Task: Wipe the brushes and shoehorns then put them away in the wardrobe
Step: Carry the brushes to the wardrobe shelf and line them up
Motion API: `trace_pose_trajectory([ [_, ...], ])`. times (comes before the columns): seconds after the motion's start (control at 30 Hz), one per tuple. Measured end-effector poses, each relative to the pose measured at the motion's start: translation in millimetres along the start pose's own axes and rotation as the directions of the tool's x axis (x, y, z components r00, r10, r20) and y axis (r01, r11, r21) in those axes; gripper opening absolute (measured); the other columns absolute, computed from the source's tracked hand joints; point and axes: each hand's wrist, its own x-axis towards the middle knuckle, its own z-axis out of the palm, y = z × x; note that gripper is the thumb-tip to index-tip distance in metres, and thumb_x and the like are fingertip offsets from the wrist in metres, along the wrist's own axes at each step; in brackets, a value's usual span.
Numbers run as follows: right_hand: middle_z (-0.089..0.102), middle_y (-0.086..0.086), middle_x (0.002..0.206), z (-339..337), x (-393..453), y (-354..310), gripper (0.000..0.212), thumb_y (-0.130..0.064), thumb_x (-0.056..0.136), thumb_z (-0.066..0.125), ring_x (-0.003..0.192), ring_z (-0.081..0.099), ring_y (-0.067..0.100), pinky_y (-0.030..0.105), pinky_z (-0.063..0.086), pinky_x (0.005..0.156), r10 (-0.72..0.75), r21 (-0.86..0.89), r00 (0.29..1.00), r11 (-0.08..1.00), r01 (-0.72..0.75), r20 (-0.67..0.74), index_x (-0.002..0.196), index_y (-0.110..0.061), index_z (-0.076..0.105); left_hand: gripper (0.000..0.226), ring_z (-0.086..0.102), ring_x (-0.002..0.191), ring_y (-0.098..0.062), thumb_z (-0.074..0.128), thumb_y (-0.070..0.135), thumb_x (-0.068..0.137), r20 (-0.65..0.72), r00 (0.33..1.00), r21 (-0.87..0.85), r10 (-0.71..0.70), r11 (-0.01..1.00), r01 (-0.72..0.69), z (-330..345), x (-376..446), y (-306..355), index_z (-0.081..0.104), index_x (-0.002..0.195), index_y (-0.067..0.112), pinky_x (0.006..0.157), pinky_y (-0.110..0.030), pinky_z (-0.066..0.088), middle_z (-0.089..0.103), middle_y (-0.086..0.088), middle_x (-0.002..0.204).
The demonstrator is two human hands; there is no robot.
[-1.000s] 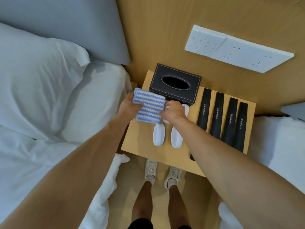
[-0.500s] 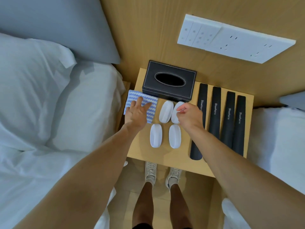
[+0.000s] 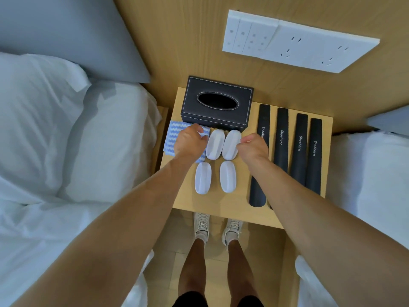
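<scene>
Beside the far-right brush (image 3: 231,144), the right hand (image 3: 253,147) is curled; left hand (image 3: 190,142) grips the cloth (image 3: 172,138).

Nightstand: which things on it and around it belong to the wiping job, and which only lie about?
For the job:
four white brushes
four black shoehorns
blue-and-white striped cloth, under the left hand
right hand, at a brush

Only lying about:
black tissue box
socket panel
pillows

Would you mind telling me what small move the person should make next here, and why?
Probably lift the upper right brush clear of the nightstand: the right hand already pinches its edge, while the left hand rests on the striped cloth, ready to wipe it. All four brushes lie on the surface.
</scene>
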Motion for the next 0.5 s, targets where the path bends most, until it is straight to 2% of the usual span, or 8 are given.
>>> trace_pose_trajectory([
  [0.1,0.057,0.012,0.127,1.1,2.6,-3.7,0.039,-0.012,0.094,0.062,0.102,0.054,0.024,0.034,0.047,0.081,0.089,0.06,0.992,0.994,-0.094,0.093,0.131,-0.013,0.052,0.035,0.06,0.104,-0.027,0.066,0.038,0.089,0.077,0.992,-0.1,-0.099,0.989,0.106,5.7,2.2,21.6,0.062,0.115,0.015,0.077,-0.03,0.048,0.065,-0.007,0.113],
  [0.17,0.055,0.015,0.134,1.8,5.0,-7.1,0.043,-0.012,0.096,0.061,0.116,0.056,0.029,0.039,0.05,0.097,0.134,0.121,0.977,0.981,-0.154,0.163,0.137,-0.009,0.05,0.036,0.06,0.098,-0.026,0.069,0.034,0.086,0.183,0.968,-0.124,-0.174,0.972,0.199,11.0,4.5,33.7,0.064,0.113,0.012,0.072,-0.029,0.044,0.065,-0.008,0.11],
  [0.23,0.056,0.018,0.138,0.6,5.3,-9.7,0.042,-0.01,0.097,0.06,0.125,0.055,0.033,0.043,0.046,0.107,0.174,0.2,0.96,0.955,-0.219,0.22,0.138,-0.005,0.051,0.036,0.059,0.089,-0.026,0.072,0.028,0.081,0.279,0.922,-0.157,-0.27,0.934,0.321,13.8,5.0,43.9,0.064,0.11,0.008,0.07,-0.031,0.049,0.066,-0.011,0.107],
  [0.33,0.058,0.019,0.137,-6.6,1.5,-10.1,0.038,-0.006,0.099,0.056,0.127,0.055,0.033,0.037,0.046,0.103,0.165,0.33,0.939,0.906,-0.265,0.3,0.136,-0.002,0.053,0.039,0.063,0.094,-0.03,0.072,0.02,0.08,0.3,0.894,-0.197,-0.332,0.896,0.399,11.9,-0.6,54.6,0.061,0.115,0.006,0.081,-0.035,0.056,0.065,-0.013,0.108],
  [0.4,0.059,0.02,0.136,-13.8,-2.7,-11.1,0.037,-0.003,0.099,0.055,0.126,0.057,0.034,0.04,0.048,0.104,0.141,0.381,0.94,0.888,-0.259,0.312,0.136,-0.002,0.054,0.04,0.063,0.103,-0.032,0.071,0.018,0.082,0.272,0.908,-0.181,-0.318,0.91,0.373,5.7,-5.3,58.3,0.061,0.119,0.006,0.087,-0.037,0.056,0.064,-0.014,0.114],
  [0.5,0.058,0.02,0.137,-31.5,-15.0,-16.3,0.039,-0.001,0.098,0.056,0.124,0.059,0.036,0.048,0.049,0.105,0.129,0.423,0.952,0.873,-0.242,0.279,0.137,-0.005,0.053,0.042,0.062,0.104,-0.034,0.073,0.019,0.084,0.239,0.928,-0.214,-0.287,0.916,0.339,-11.5,-17.2,69.8,0.061,0.121,0.005,0.091,-0.042,0.056,0.063,-0.015,0.115],
])
